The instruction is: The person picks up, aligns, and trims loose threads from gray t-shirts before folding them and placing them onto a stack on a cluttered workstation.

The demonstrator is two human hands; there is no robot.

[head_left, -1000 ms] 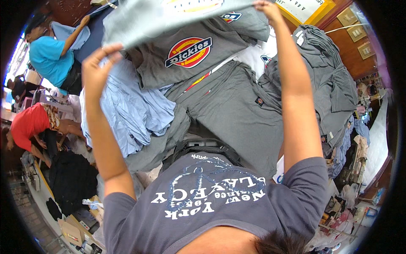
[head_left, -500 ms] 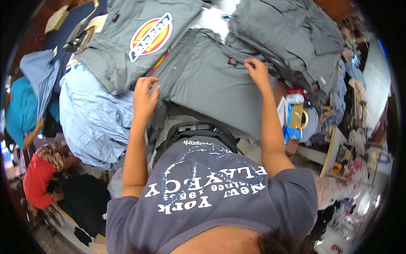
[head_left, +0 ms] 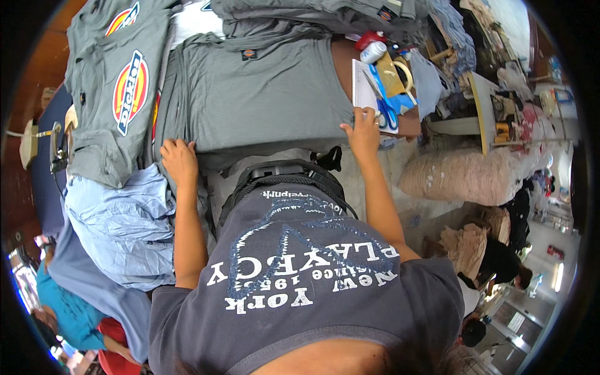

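A grey T-shirt [head_left: 262,103] lies spread flat in front of me, its neck with a small dark label at the far side. At its near left corner my left hand [head_left: 179,161] is closed, fingers curled over the cloth edge. My right hand [head_left: 364,132] is at the near right corner, the cloth between thumb and fingers. Left of it lie more grey T-shirts [head_left: 94,100] with a red, yellow and white print. Beyond the far edge is a pile of folded grey garments [head_left: 319,14].
A light blue cloth heap [head_left: 119,219] hangs at the left. Right of the shirt are blue-handled scissors [head_left: 387,114], a tape roll [head_left: 405,76], a white bottle [head_left: 374,52] and paper. A large wrapped bundle [head_left: 459,175] stands at the right. Another person [head_left: 69,306] is at lower left.
The grey T-shirt now lies straighter and flatter. My right hand has come down from near the neck label to the near right corner; my left hand has moved left and nearer. The view has turned.
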